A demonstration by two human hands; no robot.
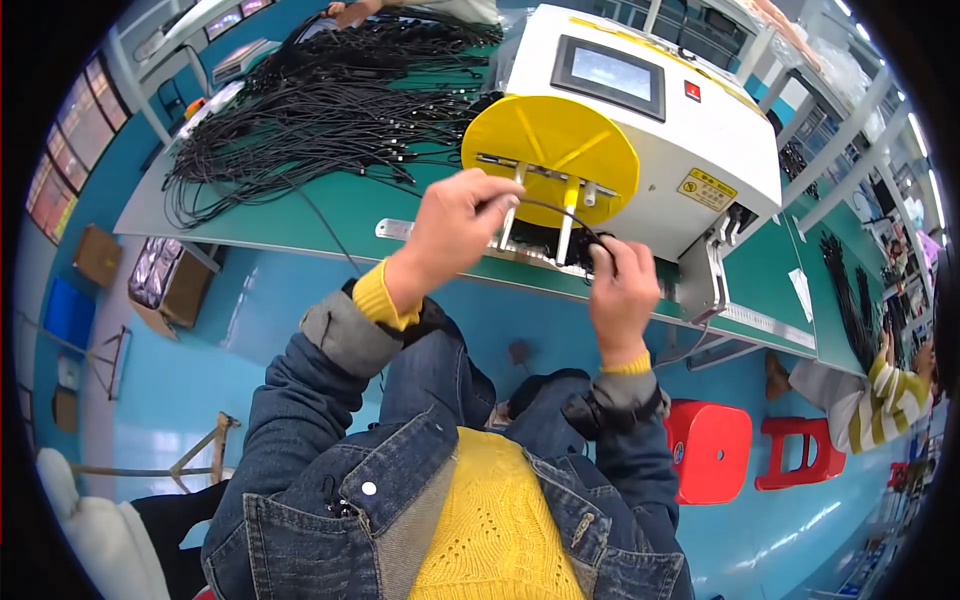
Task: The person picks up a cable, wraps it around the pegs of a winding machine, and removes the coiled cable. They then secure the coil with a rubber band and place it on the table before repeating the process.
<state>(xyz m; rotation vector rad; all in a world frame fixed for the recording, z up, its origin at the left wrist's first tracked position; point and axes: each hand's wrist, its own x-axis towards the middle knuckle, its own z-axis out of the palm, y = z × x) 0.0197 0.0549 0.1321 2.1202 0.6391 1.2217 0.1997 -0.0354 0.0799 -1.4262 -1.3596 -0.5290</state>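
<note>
A thin black cable [552, 207] stretches between my two hands, in front of the yellow disc [610, 150] of a white winding machine [700, 150]. My left hand [455, 230] pinches it between thumb and fingers, close to a pale post [512, 205] that sticks out from the disc. Lower and to the right, my right hand [622, 290] has its fingers closed on the cable near a second post [568, 222]. Some dark cable bunches behind the posts, partly hidden by my hands.
A large heap of black cables [320, 115] covers the green table [290, 215] on the left. A metal ruler [765, 322] lies along the table edge at right. Red stools [715, 450] stand on the blue floor. Another person in a striped top [890, 405] is at far right.
</note>
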